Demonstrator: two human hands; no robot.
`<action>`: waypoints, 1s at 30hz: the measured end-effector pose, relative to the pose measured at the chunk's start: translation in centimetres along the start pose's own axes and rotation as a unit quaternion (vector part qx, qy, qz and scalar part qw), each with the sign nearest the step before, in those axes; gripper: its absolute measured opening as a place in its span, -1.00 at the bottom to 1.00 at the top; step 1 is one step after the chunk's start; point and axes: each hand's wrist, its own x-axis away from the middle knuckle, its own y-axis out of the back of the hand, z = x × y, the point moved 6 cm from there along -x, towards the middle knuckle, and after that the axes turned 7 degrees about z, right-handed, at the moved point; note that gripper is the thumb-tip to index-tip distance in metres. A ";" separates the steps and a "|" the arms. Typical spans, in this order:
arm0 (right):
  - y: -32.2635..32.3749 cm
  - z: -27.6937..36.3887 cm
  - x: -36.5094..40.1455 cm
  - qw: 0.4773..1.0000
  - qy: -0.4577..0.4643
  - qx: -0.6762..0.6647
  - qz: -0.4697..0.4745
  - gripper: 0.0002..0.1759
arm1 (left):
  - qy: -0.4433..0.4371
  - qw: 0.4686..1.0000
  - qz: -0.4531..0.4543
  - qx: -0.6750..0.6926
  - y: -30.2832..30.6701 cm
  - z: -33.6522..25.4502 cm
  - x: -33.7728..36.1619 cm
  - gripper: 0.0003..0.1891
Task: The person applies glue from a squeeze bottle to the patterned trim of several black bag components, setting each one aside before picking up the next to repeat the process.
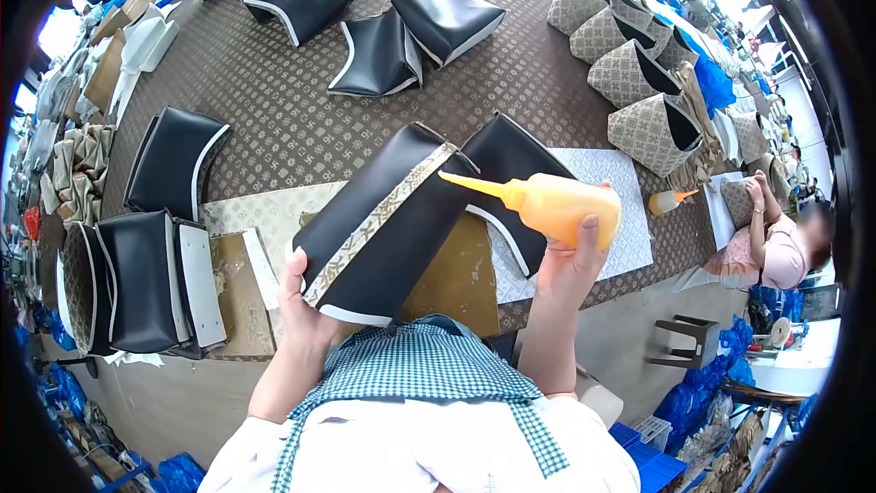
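My left hand [306,310] grips the lower left end of a black leather bag piece [401,228], which is tilted up over the table. A tan patterned strip [379,224] runs lengthwise along the piece. In my right hand [575,265] is an orange squeeze bottle [557,205], lying sideways with its long nozzle [474,185] pointing left. The nozzle tip is close to the upper end of the strip; whether it touches cannot be told. Behind the bottle, another black bag piece [511,164] with a white edge rests on the table.
More black bag pieces stand on the patterned table [274,82], including one upright piece [178,160] at left. Patterned bag pieces [652,132] line the right side, near a second glue bottle [671,201]. A co-worker [776,246] sits at right, near a stool [689,340].
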 end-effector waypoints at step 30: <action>-1.2 -2.9 -0.1 0.999 -0.032 0.018 0.018 -0.32 | 0.017 1.000 0.013 -0.017 0.3 0.2 0.8 -0.45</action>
